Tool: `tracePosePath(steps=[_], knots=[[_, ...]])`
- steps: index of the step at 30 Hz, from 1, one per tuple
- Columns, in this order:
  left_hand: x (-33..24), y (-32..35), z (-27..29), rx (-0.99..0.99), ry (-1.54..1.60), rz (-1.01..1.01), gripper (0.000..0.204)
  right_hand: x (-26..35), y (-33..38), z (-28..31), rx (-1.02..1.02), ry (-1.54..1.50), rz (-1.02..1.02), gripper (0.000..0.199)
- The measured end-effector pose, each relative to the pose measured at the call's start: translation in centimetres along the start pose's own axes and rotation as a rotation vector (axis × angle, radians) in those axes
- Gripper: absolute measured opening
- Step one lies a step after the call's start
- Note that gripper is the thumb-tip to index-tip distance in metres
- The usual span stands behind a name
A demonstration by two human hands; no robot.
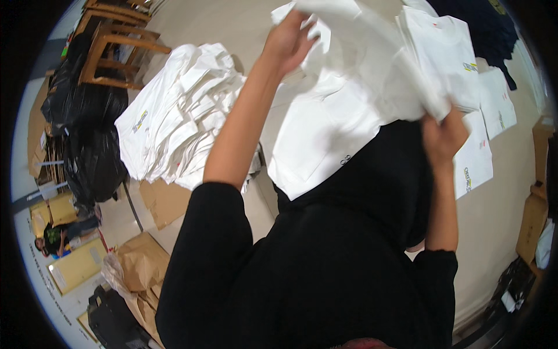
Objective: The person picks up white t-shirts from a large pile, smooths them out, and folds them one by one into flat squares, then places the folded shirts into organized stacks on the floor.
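Observation:
A white T-shirt point(328, 125) lies partly across my lap, and blurred white fabric arcs above it between my hands. My left hand point(288, 43) is raised at the top, its fingers curled on white fabric. Lower on the right, my right hand point(446, 135) is closed on the end of the blurred fabric. Whether this fabric and the shirt on my lap are one piece, I cannot tell. To the left rises a loose heap of white T-shirts point(186, 116) with small printed logos. On the right stands a neat stack of folded white T-shirts point(444, 61).
More folded white shirts point(474, 154) lie right of my right forearm. Dark clothing point(482, 29) is at the top right. A wooden chair point(110, 55) and black plastic bags point(90, 131) are at the left. Cardboard boxes point(532, 227) line the right edge. A person point(64, 235) is far left.

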State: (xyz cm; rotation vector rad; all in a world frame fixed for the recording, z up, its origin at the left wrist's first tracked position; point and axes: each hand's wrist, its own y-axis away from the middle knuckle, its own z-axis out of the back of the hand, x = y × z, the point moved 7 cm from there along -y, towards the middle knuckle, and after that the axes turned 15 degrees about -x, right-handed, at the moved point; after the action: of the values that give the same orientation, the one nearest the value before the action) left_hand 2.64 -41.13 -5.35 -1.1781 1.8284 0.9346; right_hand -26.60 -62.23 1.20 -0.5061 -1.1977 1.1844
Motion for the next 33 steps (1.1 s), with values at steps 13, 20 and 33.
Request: tracePosePath(steps=[13,20,33], knots=[[5.1,17.4,21.9,-0.435,-0.293,0.205,0.051,21.3,18.3,-8.4,0.980,-0.669,0.625,0.010],[4.4,14.9,24.3,-0.464,-0.772,0.156,0.043,23.7,20.8,-10.6,0.975,-0.722,0.584,0.013],[7.1,14.9,25.1,-0.421,-0.442,-0.027,0.049,23.4,21.2,-9.8,1.134,-0.725,0.509,0.009]])
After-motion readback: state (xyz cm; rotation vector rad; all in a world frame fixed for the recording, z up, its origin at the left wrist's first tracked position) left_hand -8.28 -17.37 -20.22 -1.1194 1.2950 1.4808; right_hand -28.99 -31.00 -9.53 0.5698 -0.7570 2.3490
